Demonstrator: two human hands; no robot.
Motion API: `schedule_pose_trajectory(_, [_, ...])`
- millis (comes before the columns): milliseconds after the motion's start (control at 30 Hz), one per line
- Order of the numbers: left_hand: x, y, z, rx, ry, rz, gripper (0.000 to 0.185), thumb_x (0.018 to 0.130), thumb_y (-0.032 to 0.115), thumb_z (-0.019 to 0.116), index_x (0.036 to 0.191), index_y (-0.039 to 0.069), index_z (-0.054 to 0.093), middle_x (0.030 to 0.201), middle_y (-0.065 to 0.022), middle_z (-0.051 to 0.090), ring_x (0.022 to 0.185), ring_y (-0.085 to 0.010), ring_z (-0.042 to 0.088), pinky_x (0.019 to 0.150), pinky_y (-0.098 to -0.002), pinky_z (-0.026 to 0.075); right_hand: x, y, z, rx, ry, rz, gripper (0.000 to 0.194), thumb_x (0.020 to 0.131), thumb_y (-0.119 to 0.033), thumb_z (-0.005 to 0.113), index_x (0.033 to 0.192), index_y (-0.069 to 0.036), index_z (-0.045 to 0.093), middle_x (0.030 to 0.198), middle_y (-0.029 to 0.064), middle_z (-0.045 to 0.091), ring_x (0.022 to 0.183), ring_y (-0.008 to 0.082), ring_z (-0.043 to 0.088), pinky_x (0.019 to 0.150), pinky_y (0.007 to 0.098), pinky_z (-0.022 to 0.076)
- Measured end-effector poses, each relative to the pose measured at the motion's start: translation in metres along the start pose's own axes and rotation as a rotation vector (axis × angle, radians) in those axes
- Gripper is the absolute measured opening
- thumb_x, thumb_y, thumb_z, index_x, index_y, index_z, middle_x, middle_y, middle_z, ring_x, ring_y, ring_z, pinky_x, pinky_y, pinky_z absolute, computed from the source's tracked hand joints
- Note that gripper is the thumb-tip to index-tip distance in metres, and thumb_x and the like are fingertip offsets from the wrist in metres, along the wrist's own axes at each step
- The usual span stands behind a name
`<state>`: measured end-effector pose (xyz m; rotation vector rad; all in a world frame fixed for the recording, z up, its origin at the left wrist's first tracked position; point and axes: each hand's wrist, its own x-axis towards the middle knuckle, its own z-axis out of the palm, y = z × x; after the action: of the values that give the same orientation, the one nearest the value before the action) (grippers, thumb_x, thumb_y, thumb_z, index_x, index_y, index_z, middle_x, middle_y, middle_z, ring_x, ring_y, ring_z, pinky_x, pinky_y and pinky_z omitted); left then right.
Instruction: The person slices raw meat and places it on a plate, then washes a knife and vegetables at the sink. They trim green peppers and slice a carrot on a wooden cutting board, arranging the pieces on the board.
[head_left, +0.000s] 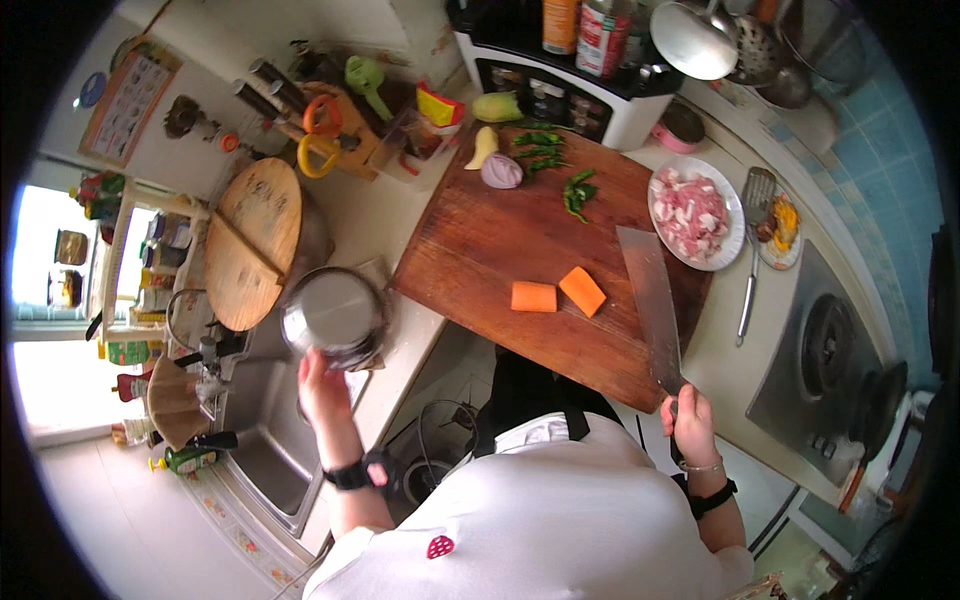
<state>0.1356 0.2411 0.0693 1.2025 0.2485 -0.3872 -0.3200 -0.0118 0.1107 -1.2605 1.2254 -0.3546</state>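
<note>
My left hand (326, 397) grips the near rim of a shiny metal bowl (334, 315) over the counter beside the sink; the bowl's rim is slightly blurred. In my right hand (694, 427) is the handle of a cleaver (651, 296). Its broad blade lies over the right side of a wooden cutting board (480, 240) and points away from me. Two carrot chunks, a left one (534, 297) and a right one (583, 292), rest near the board's front. Farther back are a peeled purple onion (501, 172), a pale yellow peeled piece (484, 146) and green peppers (541, 154).
A plate of raw meat (694, 214) touches the board's right side, near a slotted turner (754, 225) and the stove (817, 360). On the left are a sink (270, 450), a wooden lid (255, 240) and a knife block (349, 142). Ladles (696, 41) hang above.
</note>
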Motion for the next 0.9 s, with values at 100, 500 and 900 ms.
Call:
schedule_pose_trajectory(100, [-0.032,-0.001,0.021,-0.012,-0.279,0.169,0.016,0.094,0.004,0.059,0.109,0.002,0.062,0.108,-0.0102,0.068,0.094,-0.0194,0.066,0.083,-0.0319,0.053,-0.002,0.002,-0.008,0.038,-0.010,0.020,0.044,0.105,-0.029,0.035,0.068,-0.008,0.044,0.055,-0.0002,0.047,0.047,0.0068,0.040,0.044,0.0231,0.0341])
schedule_pose_trajectory(500, [-0.224,-0.209,0.253,0.641,-2.181,1.380,0.020,0.066,0.015,0.060,0.082,0.003,0.059,0.076,-0.0077,0.056,0.077,-0.0251,0.061,0.083,-0.0343,0.053,-0.086,0.034,-0.096,0.216,0.330,-0.191,0.042,0.101,-0.018,0.026,0.120,0.005,0.055,0.062,0.0000,0.050,0.051,0.0063,0.043,0.048,0.0217,0.0378])
schedule_pose_trajectory(900, [-0.272,-0.328,0.280,0.777,-2.234,1.425,0.021,0.070,0.015,0.057,0.085,0.002,0.062,0.083,-0.0076,0.059,0.085,-0.0248,0.061,0.087,-0.0335,0.051,-0.140,0.088,-0.125,0.319,0.514,-0.058,0.028,0.094,-0.020,0.039,0.088,0.002,0.057,0.057,0.0021,0.051,0.049,0.0099,0.047,0.047,0.0253,0.0407])
